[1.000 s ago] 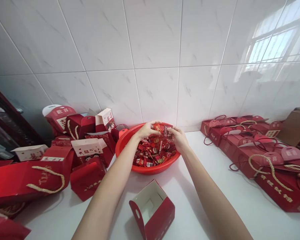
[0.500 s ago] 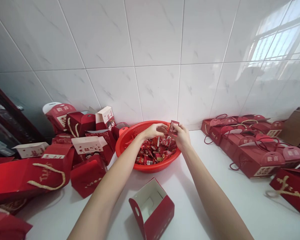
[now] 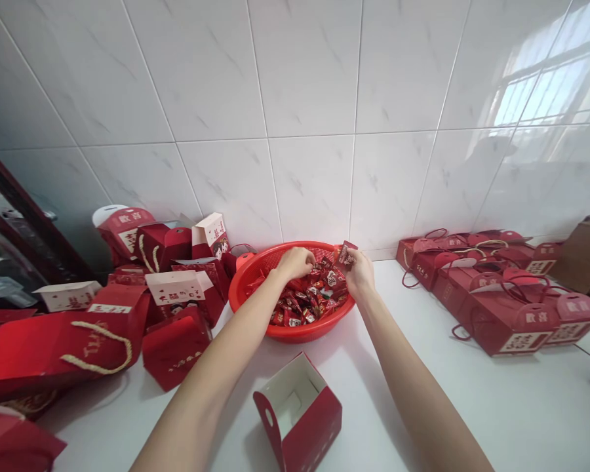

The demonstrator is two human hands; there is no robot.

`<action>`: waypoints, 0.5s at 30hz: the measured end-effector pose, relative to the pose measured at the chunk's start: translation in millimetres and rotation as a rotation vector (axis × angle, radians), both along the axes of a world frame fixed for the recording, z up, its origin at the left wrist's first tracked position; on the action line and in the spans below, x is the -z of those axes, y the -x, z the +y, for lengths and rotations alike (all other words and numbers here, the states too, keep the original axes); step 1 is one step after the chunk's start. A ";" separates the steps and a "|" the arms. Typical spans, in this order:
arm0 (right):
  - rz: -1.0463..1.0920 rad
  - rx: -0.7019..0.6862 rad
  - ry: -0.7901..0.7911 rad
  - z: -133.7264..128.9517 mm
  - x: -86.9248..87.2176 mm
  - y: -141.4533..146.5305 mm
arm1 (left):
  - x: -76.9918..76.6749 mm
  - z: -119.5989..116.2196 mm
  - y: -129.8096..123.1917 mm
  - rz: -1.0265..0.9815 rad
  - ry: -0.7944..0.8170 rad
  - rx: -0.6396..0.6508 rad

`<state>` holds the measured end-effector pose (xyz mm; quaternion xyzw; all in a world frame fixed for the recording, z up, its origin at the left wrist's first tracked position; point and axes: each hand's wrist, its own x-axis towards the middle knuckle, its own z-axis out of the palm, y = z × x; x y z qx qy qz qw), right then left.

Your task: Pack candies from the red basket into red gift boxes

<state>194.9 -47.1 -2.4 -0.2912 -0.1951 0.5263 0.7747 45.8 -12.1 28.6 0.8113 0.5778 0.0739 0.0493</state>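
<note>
Pinching a red packet (image 3: 346,255), right hand (image 3: 360,271) could drop it into the basket (image 3: 295,336) if grip loosens; left hand (image 3: 295,263) over candies (image 3: 309,303), can't tell its hold.

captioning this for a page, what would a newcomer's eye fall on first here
Probably the round red plastic basket heaped with shiny red packets, mid-picture: the left hand is over it, and the right hand, at its right edge, holds a flat dark-red packet. Next would likely come the open red cardboard box with a pale inside, nearer the viewer.
</note>
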 end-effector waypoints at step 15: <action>-0.120 -0.068 -0.045 -2.2 1.5 -2.2 | 39.0 8.2 6.5 -0.305 0.265 0.264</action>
